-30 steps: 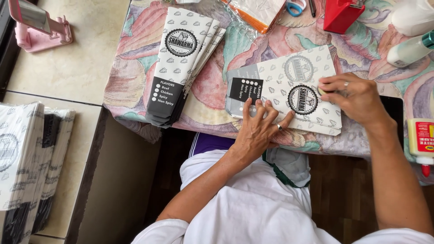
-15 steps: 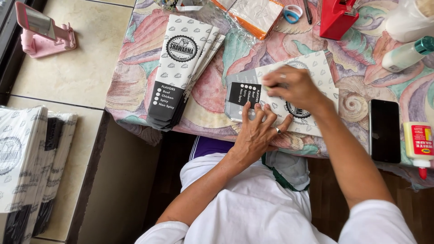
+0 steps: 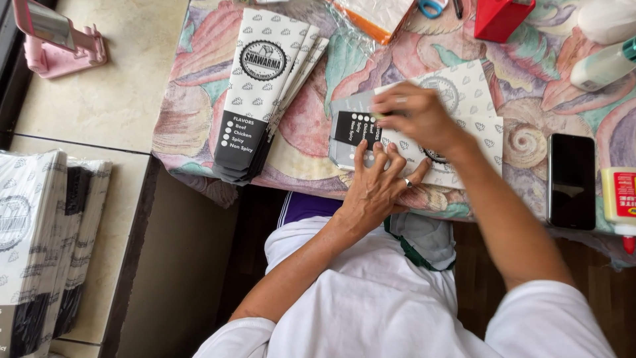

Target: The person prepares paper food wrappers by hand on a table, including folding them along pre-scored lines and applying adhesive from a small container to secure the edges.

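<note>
Paper sleeve [image 3: 464, 106] on the table: left hand [image 3: 377, 189] flat on it, right hand [image 3: 414, 116] pinching its flap

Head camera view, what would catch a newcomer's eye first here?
First, both hands at the table's near edge: the left hand presses flat on a white patterned paper sleeve with a black end, while the right hand lies over its middle. Next, a fanned stack of matching sleeves lies to the left on the shell-patterned tablecloth. A black phone rests at the right, beside a glue bottle.
</note>
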